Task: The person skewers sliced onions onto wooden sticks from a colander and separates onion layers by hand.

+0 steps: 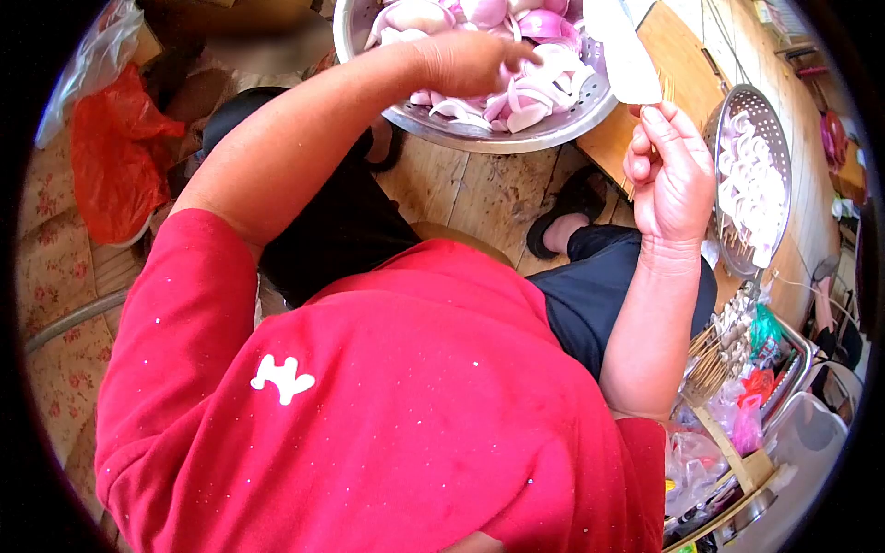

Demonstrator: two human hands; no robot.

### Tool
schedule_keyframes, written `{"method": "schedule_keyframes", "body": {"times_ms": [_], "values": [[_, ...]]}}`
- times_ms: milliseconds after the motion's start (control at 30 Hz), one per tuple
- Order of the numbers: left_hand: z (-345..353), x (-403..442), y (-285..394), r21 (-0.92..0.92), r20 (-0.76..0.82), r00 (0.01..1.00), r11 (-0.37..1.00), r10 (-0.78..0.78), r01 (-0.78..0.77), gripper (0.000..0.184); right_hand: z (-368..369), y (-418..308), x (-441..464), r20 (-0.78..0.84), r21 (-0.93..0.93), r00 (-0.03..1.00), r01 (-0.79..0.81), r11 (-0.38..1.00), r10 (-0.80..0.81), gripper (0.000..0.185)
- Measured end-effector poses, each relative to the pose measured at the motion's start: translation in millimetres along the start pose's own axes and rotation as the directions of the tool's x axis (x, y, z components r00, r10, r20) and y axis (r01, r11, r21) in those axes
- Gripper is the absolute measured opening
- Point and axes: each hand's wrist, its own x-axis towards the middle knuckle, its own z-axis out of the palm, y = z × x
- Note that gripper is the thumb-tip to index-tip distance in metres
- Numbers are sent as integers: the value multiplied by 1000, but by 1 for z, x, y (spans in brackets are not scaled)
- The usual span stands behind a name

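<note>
A metal colander (442,138) at the top holds cut pieces of red onion (539,97). Over these pieces my left hand (475,64) reaches in, palm down, fingers apart and somewhat blurred. My right hand (671,166) is raised to the right of the colander, its thumb and fingers pinched together. Thin bamboo skewers (668,86) stick up at its fingertips; how many it grips is hidden. Just above them is a long white object (622,55), too bright to make out.
A second colander (784,152) at right holds pale onion pieces (749,184) with sticks. Below it lie a bundle of sticks (708,364) and coloured plastic bags (751,405). A wooden board (687,55) stands between the colanders. A red bag (115,152) hangs at left.
</note>
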Motion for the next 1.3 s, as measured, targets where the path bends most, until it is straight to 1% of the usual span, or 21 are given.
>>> {"method": "schedule_keyframes", "body": {"times_ms": [33,100,167,200,233,300,367,433,500,633,700,767,800,833,900,967,1067,1100,1133,1200,1300], "values": [[-8,2,0,-97,-77,997,995,-13,5,43,1,0,-1,-3,0,1000,3,1000,-3,17],[-26,5,-12,-66,-170,985,998,-25,13,38,-1,2,-1,6,26,1000,16,1000,-16,14],[-37,2,-17,120,-133,966,963,-224,240,36,-2,2,0,19,54,999,29,998,-30,12],[-37,1,-25,275,-130,974,937,-185,214,35,-2,2,0,13,51,999,29,998,-29,12],[-34,1,-27,277,-131,974,936,-186,216,35,-2,2,0,6,47,1000,28,999,-29,12],[-28,-1,-10,329,197,827,830,-526,450,33,0,2,0,13,46,999,34,998,-35,12],[6,11,-46,448,278,864,853,-419,269,30,2,2,0,19,42,999,39,998,-40,12],[14,-1,-27,498,201,933,851,-299,166,33,5,1,-2,35,39,999,33,999,-34,11],[20,-4,-19,492,126,937,841,-325,225,39,7,1,-2,37,27,999,28,999,-29,12],[24,6,-24,352,6,949,889,-314,292,42,9,2,-4,40,19,999,26,999,-27,12],[5,4,-18,-149,-164,958,965,-237,213,51,7,3,-4,44,25,999,29,999,-30,12],[-8,10,-30,-274,-118,958,936,-261,222,51,7,4,-4,48,30,998,29,999,-31,12],[-14,8,-34,13,-258,953,985,-160,169,42,7,3,-4,51,28,998,28,999,-30,12],[-21,6,-39,79,-239,960,982,-147,170,35,7,3,-4,54,26,998,27,999,-29,12],[-34,-3,-27,236,-9,965,937,-261,256,32,6,4,-3,49,23,998,25,999,-26,12],[-41,-6,-12,424,368,820,864,-439,272,30,6,4,-3,44,21,999,26,999,-27,12],[10,-21,-58,411,50,989,905,-140,108,35,6,4,-3,44,17,999,26,1000,-27,12],[-2,-32,-28,707,164,984,704,-71,-68,38,8,4,-3,47,15,999,23,1000,-24,12],[-8,-32,-14,707,165,984,704,-70,-69,38,8,4,-4,50,13,999,21,1000,-21,12],[-13,-28,4,688,248,904,720,-350,90,43,9,4,-5,53,8,998,21,1000,-21,12],[-10,-26,-4,695,293,904,719,-311,22,46,8,4,-5,54,-2,998,17,1000,-17,11]]}}
